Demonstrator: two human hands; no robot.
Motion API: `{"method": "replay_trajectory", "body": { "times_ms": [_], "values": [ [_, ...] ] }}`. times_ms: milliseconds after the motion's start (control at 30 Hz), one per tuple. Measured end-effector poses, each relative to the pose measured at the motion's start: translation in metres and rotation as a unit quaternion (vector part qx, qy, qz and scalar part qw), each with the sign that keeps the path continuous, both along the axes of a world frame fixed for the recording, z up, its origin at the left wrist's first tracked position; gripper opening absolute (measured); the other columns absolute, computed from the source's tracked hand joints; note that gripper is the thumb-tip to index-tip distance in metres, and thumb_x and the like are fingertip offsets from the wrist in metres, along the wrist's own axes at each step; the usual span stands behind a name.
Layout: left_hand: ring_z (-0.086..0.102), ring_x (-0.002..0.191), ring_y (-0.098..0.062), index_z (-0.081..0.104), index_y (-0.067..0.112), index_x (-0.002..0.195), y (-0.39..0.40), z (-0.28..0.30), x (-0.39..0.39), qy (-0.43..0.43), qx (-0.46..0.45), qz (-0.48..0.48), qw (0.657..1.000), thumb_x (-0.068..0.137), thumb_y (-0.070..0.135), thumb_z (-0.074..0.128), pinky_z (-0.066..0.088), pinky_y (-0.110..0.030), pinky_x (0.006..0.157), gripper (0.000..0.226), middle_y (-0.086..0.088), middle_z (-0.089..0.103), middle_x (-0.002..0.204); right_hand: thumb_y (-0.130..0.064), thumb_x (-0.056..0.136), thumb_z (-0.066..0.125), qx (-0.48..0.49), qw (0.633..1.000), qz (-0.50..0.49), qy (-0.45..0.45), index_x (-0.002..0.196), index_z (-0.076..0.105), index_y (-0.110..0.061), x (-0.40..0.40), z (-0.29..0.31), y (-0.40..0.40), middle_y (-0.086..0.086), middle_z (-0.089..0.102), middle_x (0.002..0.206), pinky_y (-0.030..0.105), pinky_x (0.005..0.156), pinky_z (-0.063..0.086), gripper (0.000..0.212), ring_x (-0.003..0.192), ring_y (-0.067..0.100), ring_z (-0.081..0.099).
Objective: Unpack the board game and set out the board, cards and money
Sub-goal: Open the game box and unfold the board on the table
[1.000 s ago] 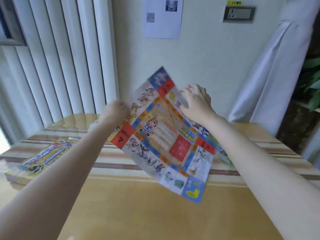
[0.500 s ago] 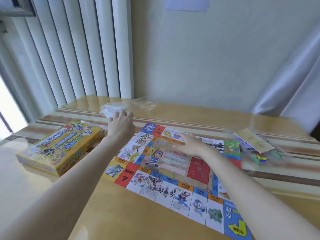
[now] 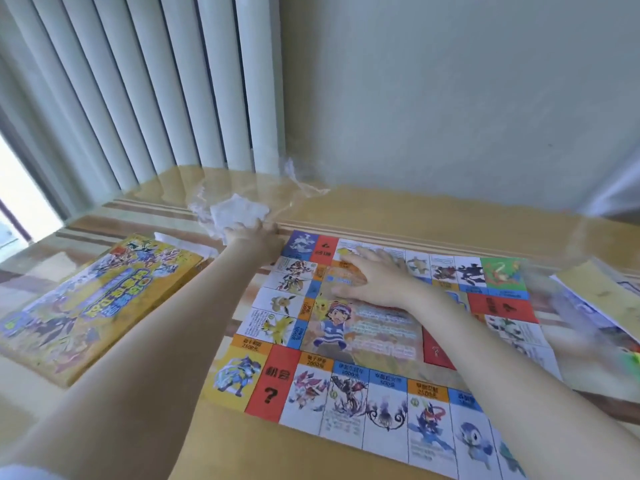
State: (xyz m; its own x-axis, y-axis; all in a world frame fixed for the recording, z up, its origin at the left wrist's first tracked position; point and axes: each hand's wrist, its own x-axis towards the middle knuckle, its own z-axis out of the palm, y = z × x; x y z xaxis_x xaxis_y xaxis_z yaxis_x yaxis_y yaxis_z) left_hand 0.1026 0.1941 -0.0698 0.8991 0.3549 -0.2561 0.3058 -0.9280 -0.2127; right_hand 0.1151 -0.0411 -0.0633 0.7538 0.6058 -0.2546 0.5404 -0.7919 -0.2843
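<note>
Lowered from mid-air a second ago, the colourful square paper game board (image 3: 346,358) now lies flat on the glossy wooden table (image 3: 311,455). Right hand (image 3: 372,282) presses it down, fingers (image 3: 349,263) straight and slightly apart; left hand (image 3: 254,239) rests at its far-left corner against crumpled clear plastic wrapping (image 3: 235,209), fingers hidden, so I cannot tell their pose. Board placement looks done; cards and money seem still bagged at right (image 3: 602,306), with the yellow cardboard game box (image 3: 93,303) left.
</note>
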Motion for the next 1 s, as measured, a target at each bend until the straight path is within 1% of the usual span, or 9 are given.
{"method": "replay_trajectory", "body": {
  "times_ms": [100, 167, 233, 367, 567, 667, 767, 867, 1000],
  "values": [
    [0.028, 0.132, -0.046, 0.035, 0.031, 0.137, 0.045, -0.042, 0.038, -0.014, -0.021, 0.05, 0.998, 0.065, 0.061, 0.004, 0.021, -0.07, 0.095, 0.084, -0.007, 0.03, 0.148, -0.068, 0.081, 0.047, 0.005, 1.0, 0.012, -0.007, 0.146, 0.017, -0.04, 0.011, 0.001, 0.01, -0.005, 0.0, 0.159, 0.057, 0.113, 0.0, 0.077, 0.145, 0.028, -0.006],
    [0.032, 0.132, -0.04, 0.034, 0.025, 0.138, 0.038, -0.024, 0.019, -0.019, 0.022, 0.053, 0.998, 0.082, 0.055, 0.017, 0.029, -0.063, 0.096, 0.066, -0.008, 0.032, 0.146, -0.067, 0.08, 0.05, 0.013, 1.0, 0.014, -0.005, 0.146, 0.019, -0.04, 0.014, 0.001, 0.014, -0.004, 0.002, 0.158, 0.059, 0.113, 0.002, 0.078, 0.145, 0.026, -0.003],
    [0.035, 0.13, -0.037, 0.033, 0.018, 0.139, 0.03, -0.01, 0.005, -0.043, -0.002, 0.052, 0.998, 0.093, 0.043, 0.03, 0.034, -0.052, 0.1, 0.052, -0.012, 0.034, 0.145, -0.066, 0.08, 0.051, 0.024, 1.0, 0.012, -0.002, 0.145, 0.021, -0.04, 0.016, 0.0, 0.017, -0.004, 0.003, 0.158, 0.058, 0.113, 0.002, 0.077, 0.145, 0.025, -0.002],
    [0.024, 0.134, -0.046, 0.03, 0.021, 0.139, 0.019, 0.005, 0.0, -0.132, 0.006, 0.119, 0.984, 0.097, 0.045, 0.025, 0.022, -0.053, 0.106, 0.049, -0.013, 0.028, 0.149, -0.065, 0.081, 0.051, 0.04, 0.999, 0.012, -0.007, 0.145, 0.023, -0.039, 0.015, -0.002, 0.022, -0.002, 0.004, 0.158, 0.056, 0.113, 0.001, 0.075, 0.145, 0.023, -0.003],
    [0.013, 0.14, -0.04, 0.026, 0.023, 0.143, -0.002, 0.025, -0.017, -0.171, 0.075, 0.059, 0.981, 0.099, 0.04, 0.027, 0.009, -0.056, 0.111, 0.048, -0.009, 0.018, 0.154, -0.067, 0.081, 0.048, 0.054, 0.998, 0.025, -0.022, 0.149, 0.014, -0.033, 0.002, 0.001, 0.019, -0.006, 0.006, 0.158, 0.059, 0.114, 0.0, 0.084, 0.145, 0.019, 0.002],
    [0.012, 0.143, -0.034, 0.024, 0.023, 0.146, -0.029, 0.042, -0.026, -0.21, 0.013, -0.042, 0.977, 0.098, 0.039, 0.034, 0.011, -0.055, 0.113, 0.052, -0.008, 0.016, 0.156, -0.064, 0.084, 0.049, 0.061, 0.997, -0.004, -0.041, 0.148, 0.015, -0.033, -0.004, 0.013, 0.001, -0.005, 0.006, 0.158, 0.06, 0.113, 0.002, 0.079, 0.145, 0.022, 0.002],
    [0.003, 0.143, -0.038, 0.019, 0.035, 0.147, -0.079, 0.05, -0.042, -0.135, -0.103, -0.133, 0.976, 0.094, 0.054, 0.035, 0.008, -0.063, 0.111, 0.059, -0.002, 0.009, 0.158, -0.062, 0.083, 0.053, 0.032, 0.996, -0.078, -0.025, 0.147, 0.018, -0.035, -0.005, 0.021, -0.032, 0.001, 0.003, 0.158, 0.061, 0.113, 0.006, 0.077, 0.144, 0.033, -0.001],
    [-0.011, 0.141, -0.043, 0.01, 0.044, 0.146, -0.125, 0.042, -0.061, -0.056, -0.173, -0.133, 0.974, 0.088, 0.067, 0.028, 0.001, -0.068, 0.107, 0.065, 0.001, -0.004, 0.158, -0.066, 0.081, 0.051, 0.002, 0.986, -0.165, 0.005, 0.148, 0.015, -0.031, -0.014, 0.019, -0.069, 0.007, 0.001, 0.158, 0.059, 0.112, 0.013, 0.084, 0.143, 0.039, -0.001],
    [-0.018, 0.138, -0.047, 0.001, 0.058, 0.14, -0.153, 0.009, -0.081, 0.034, -0.172, -0.123, 0.977, 0.066, 0.091, 0.015, -0.005, -0.073, 0.103, 0.082, 0.007, -0.016, 0.156, -0.068, 0.083, 0.044, -0.039, 0.979, -0.2, 0.023, 0.15, 0.005, -0.03, -0.041, 0.006, -0.106, 0.009, -0.006, 0.158, 0.057, 0.114, 0.009, 0.086, 0.144, 0.037, -0.003]
  ]
}}
